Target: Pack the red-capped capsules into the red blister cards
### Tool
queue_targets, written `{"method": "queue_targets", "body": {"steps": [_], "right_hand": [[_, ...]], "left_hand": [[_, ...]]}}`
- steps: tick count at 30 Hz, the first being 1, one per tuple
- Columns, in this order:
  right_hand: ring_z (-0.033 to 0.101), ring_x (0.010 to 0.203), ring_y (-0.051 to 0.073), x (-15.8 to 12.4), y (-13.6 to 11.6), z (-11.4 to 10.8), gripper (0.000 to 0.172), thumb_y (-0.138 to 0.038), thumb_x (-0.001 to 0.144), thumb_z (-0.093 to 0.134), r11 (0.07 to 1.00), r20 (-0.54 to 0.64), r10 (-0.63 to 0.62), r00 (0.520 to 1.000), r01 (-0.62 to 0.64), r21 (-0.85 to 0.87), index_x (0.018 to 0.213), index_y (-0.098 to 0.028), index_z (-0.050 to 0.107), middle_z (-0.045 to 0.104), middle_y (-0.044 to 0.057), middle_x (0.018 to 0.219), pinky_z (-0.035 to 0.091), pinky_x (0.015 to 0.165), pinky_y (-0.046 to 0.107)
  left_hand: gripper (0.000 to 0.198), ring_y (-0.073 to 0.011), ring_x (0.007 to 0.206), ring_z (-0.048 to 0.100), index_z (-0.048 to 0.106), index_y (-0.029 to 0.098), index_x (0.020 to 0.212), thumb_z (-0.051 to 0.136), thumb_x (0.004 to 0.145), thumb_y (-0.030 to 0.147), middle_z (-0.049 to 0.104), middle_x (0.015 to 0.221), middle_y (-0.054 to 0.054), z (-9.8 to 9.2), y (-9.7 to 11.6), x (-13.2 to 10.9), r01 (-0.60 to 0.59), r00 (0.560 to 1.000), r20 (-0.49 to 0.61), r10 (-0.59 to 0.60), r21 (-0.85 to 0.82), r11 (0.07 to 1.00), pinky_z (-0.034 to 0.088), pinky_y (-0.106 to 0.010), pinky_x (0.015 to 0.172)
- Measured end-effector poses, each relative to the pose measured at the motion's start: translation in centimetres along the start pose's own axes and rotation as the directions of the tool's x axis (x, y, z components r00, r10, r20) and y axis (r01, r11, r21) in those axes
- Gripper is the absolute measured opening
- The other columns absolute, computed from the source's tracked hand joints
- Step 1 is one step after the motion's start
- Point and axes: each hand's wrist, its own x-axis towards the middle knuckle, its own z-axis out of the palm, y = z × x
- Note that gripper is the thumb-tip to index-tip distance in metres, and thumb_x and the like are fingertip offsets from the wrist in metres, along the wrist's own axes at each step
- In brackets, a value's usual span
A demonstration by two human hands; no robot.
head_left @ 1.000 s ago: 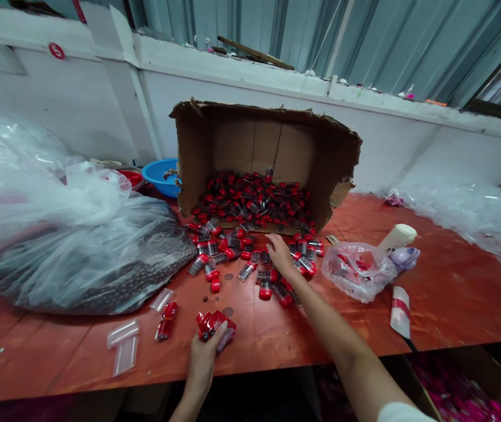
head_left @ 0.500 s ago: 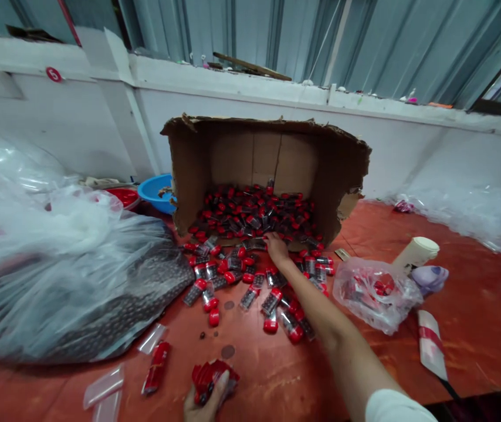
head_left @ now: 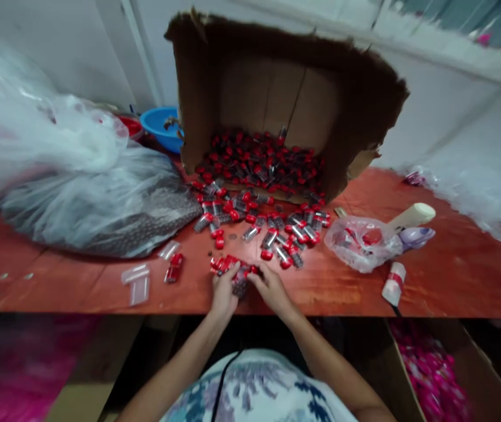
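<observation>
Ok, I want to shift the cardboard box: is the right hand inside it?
No, the right hand is beside the left hand near the front edge of the table, outside the cardboard box.

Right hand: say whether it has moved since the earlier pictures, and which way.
Yes: the right hand has drawn back from the box toward the near edge of the table, beside the left hand.

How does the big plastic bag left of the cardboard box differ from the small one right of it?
Size: the big bag is far larger than the small bag. Contents: the big bag shows dark, speckled contents; the small bag shows red pieces. Both are see-through plastic and lie on the table.
</observation>
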Motion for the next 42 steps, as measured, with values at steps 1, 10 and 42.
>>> {"method": "queue_targets", "body": {"steps": [1, 10, 42], "right_hand": [[0.059, 0.101, 0.019, -0.4, 0.6, 0.5, 0.028, -0.027, 0.085, 0.055, 0.999, -0.071, 0.032, 0.997, -0.029, 0.038, 0.112, -0.022, 0.06, 0.065, 0.004, 0.108, 0.045, 0.091, 0.032], [0.054, 0.114, 0.023, -3.2, 2.3, 2.8, 0.057, -0.034, 0.074, 0.069, 1.0, -0.109, 0.011, 0.994, -0.014, -0.023, 0.127, -0.024, 0.053, 0.059, 0.007, 0.125, 0.041, 0.1, 0.038], [0.062, 0.082, 0.017, -4.2, 2.0, 1.9, 0.035, -0.029, 0.067, 0.072, 0.814, -0.143, 0.244, 0.959, -0.123, 0.567, 0.099, -0.021, 0.06, 0.065, 0.0, 0.089, 0.05, 0.084, 0.035]], "left_hand": [[0.021, -0.0157, 0.054, 0.064, 0.064, 0.011, 0.07, 0.077, 0.053, 0.007, 0.068, 0.063, -0.002, 0.0, -0.3, -0.2, -0.002, 1.0, 0.006, 0.002, -0.011, 1.0, 0.053, -0.026, 0.055], [0.023, -0.0139, 0.052, 0.061, 0.063, 0.012, 0.066, 0.079, 0.051, 0.01, 0.065, 0.06, -0.001, -1.2, -0.4, -1.2, -0.043, 0.998, -0.04, 0.041, -0.044, 0.998, 0.05, -0.027, 0.058], [0.016, -0.0142, 0.059, 0.065, 0.064, 0.012, 0.066, 0.075, 0.058, 0.003, 0.068, 0.064, -0.003, -1.2, -0.1, -2.3, 0.075, 0.997, 0.008, -0.074, -0.058, 0.995, 0.055, -0.028, 0.065]]}}
